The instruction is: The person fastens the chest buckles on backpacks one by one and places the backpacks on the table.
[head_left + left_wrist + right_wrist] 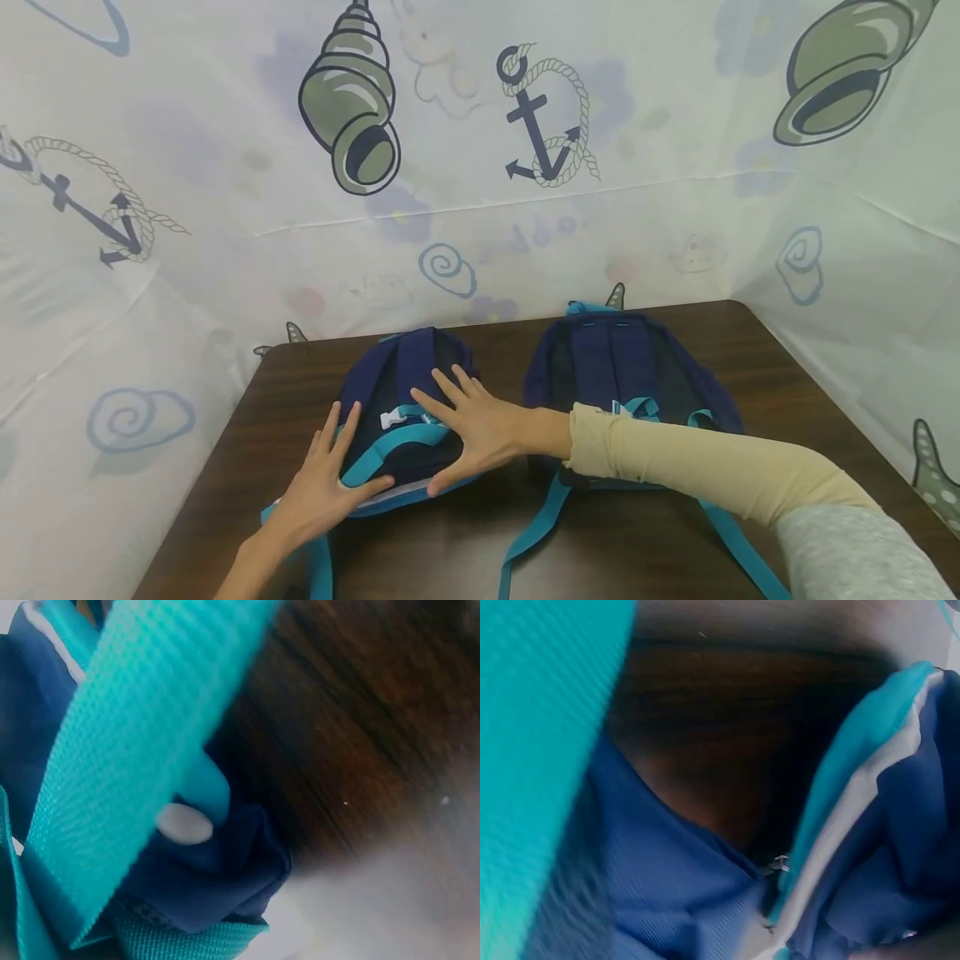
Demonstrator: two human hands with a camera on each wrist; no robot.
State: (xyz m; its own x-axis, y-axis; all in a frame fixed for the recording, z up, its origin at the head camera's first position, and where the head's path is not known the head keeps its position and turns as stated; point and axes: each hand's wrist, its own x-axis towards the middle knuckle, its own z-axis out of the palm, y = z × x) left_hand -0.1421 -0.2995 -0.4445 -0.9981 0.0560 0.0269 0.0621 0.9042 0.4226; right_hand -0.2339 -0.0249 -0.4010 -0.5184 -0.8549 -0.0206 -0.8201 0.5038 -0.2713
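Observation:
A navy backpack [416,358] with teal straps and a white buckle [392,418] lies on the left of the table, its strap side up. My left hand [318,492], fingers spread, is at its lower left edge. Across its right side reaches my right hand [483,425], also with fingers spread; whether it presses the fabric cannot be told. In the left wrist view a teal strap [142,750] crosses close to the camera above navy fabric [202,885]. The right wrist view has another teal strap [540,750] and a grey-and-teal trim [862,787].
A second navy backpack [615,358] lies to the right, partly behind my right forearm. Its teal straps [536,537] trail toward the front of the dark wooden table [427,554]. White printed cloth [480,242] hangs behind and at both sides.

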